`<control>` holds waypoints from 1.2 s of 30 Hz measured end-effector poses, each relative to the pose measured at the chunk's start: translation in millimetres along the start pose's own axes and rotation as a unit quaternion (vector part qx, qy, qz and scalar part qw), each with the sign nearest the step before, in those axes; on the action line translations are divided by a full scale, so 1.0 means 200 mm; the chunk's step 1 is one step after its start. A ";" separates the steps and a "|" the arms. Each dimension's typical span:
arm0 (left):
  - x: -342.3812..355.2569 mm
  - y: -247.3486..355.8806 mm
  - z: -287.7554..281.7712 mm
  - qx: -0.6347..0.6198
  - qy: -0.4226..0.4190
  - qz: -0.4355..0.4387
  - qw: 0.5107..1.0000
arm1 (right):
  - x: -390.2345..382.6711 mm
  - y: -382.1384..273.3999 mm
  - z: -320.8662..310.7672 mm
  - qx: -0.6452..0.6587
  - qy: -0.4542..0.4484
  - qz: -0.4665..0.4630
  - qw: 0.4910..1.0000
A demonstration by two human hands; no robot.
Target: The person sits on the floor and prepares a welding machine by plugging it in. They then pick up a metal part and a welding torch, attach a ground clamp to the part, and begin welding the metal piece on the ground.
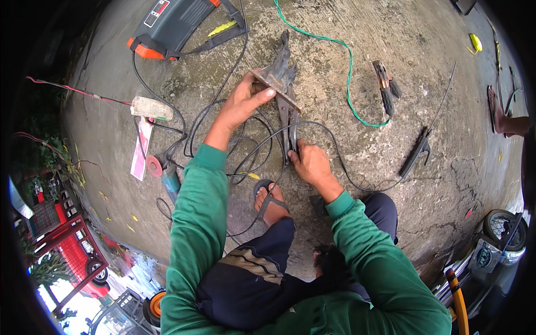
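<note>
My left hand (244, 105) is closed on the edge of a rusty metal bracket (273, 72), a flat plate with upright pieces on it. Locking pliers (288, 120) reach down from the bracket, their jaws partly hidden at the plate. The fingers of my right hand (312, 163) are wrapped round the lower end of the plier handles. A black cable (329, 131) passes across the pliers and runs to an electrode holder (416, 156) with a thin rod in it, lying to the right.
A grey and orange welding machine (176, 25) stands at the far left. To the right lies a ground clamp (384, 84) on a green cable (350, 72). Left of my arm are an angle grinder (168, 181) and a white box (152, 108). Another person's foot (505, 123) is at right.
</note>
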State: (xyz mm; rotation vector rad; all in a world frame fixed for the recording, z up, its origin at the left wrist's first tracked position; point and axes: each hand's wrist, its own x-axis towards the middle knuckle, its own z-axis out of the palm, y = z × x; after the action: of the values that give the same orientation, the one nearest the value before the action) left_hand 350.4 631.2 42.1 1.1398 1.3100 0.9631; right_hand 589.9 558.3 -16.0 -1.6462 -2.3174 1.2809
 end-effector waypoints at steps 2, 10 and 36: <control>0.03 0.04 0.04 0.098 -0.002 -0.015 0.995 | 0.02 0.01 -0.03 -0.029 -0.032 -0.027 0.999; 0.05 0.06 0.17 0.186 0.103 0.020 0.977 | 0.07 0.00 -0.11 -0.096 -0.113 -0.051 0.988; 0.05 0.35 0.43 0.414 0.129 -0.036 0.900 | -0.69 0.47 -0.14 0.097 -0.021 0.031 0.995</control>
State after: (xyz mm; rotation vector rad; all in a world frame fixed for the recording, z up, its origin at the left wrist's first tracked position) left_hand 443.1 648.2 101.0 1.6088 2.0666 0.4924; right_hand 736.7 474.5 1.0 -1.6556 -2.0991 1.5129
